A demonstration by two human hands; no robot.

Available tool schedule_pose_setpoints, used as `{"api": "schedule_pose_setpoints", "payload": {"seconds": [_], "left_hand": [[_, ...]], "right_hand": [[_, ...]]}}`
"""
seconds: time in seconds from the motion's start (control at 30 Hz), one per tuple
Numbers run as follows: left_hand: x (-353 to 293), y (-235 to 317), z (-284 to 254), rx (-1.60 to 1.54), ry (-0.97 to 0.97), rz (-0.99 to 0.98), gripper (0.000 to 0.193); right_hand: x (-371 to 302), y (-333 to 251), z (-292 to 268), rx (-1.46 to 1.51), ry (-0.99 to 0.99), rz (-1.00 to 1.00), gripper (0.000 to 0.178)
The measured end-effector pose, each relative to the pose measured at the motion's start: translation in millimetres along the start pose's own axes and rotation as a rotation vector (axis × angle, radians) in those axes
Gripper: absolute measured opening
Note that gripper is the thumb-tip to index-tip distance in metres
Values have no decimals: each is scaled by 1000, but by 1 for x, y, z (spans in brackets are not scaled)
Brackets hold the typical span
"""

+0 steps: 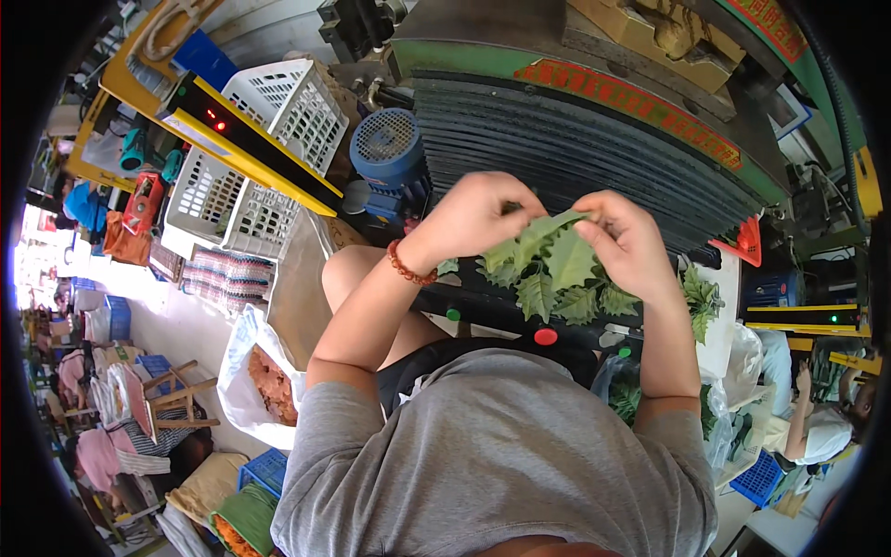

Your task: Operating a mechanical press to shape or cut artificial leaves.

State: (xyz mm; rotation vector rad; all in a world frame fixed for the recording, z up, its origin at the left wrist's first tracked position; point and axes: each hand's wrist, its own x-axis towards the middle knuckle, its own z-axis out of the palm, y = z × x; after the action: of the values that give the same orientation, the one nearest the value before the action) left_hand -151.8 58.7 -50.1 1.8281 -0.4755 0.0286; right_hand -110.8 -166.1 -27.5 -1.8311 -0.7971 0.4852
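My left hand [484,218], with a reddish bead bracelet on its wrist, has its fingers curled closed at the upper left edge of a bunch of green toothed leaves [568,262]. On the other side, my right hand [626,243] pinches the upper edge of one leaf between thumb and fingers. The bunch hangs between both hands in front of the machine's dark ribbed cover [557,139]. Exactly what the left fingertips grip is partly hidden. More leaves [702,302] lie beside my right forearm on a white surface [719,339].
A black bar near my lap carries a red button [546,336] and green buttons [453,315]. At left are a yellow-black light bar [251,144], a blue motor [386,148], white crates [223,200] and a white bag [243,371]. Another person [826,432] sits far right.
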Motion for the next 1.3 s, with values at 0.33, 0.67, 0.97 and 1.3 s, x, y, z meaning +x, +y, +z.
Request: {"api": "schedule_pose_setpoints", "payload": {"seconds": [0.33,0.67,0.97,1.3], "left_hand": [[6,-4,5,151,69,104,22],[21,-13,12,-518,36,-397,26],[39,-37,-9,-514,318,-241,32],[59,-67,-11,-633,343,-230,27]], "right_hand": [[8,-3,-11,40,45,-15,14],[23,2,-25,-143,184,-279,24],[71,17,-76,263,459,-152,27],[286,91,-175,-733,545,-249,38]]}}
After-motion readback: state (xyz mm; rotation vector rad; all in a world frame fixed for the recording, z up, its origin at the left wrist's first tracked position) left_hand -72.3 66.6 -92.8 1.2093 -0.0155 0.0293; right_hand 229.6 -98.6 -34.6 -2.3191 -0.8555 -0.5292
